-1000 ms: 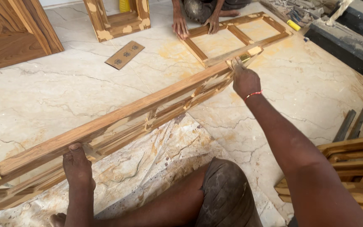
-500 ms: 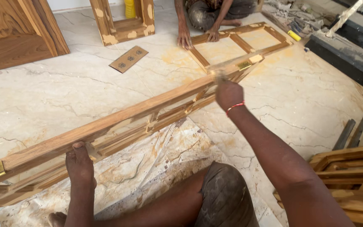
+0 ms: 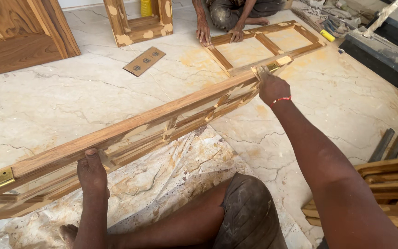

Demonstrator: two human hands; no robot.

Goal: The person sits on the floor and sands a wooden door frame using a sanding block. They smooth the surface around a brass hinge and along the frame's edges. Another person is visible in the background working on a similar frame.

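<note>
At lower left, the left hand point(image 3: 92, 173) clasps the long wooden frame point(image 3: 130, 131) (standing on edge over plastic sheeting point(image 3: 180, 166)). The frame runs diagonally to upper right, where the right hand point(image 3: 272, 87) grips its end. Beyond, another person's hands point(image 3: 203, 34) press a flat frame point(image 3: 263, 44).

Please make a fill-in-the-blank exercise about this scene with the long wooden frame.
1. The long wooden frame rests on its ____.
2. The right hand holds the frame at its far ____.
3. At the frame's near left end sits a brass ____.
4. Another person's hands press a second frame lying ____ on the floor.

Missing words: edge; end; hinge; flat
</note>
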